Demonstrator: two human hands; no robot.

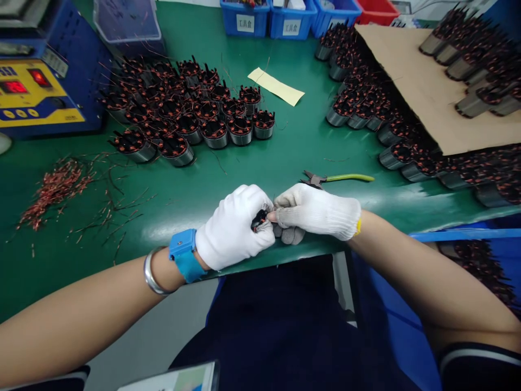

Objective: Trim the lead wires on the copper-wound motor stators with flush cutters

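Note:
My left hand (240,225), in a white glove with a blue strap at the wrist, is closed around a motor stator (259,219). Only a bit of the stator's black and copper end shows between the fingers. My right hand (313,212), gloved with a bare fingertip showing, meets it from the right. Its thumb and forefinger are pinched together at the stator's end; whatever is between them is too small to make out. Just beyond the right hand lie cutting pliers (337,177) with green handles, jaws pointing left.
Wound stators (214,133) stand in a group at back left, with more (393,155) along the right, some on cardboard (407,70). Copper wire clippings (61,184) are heaped at left near a blue-yellow device (36,92). Blue bins (291,21) line the back; a yellow paper strip (277,87) lies mid-table.

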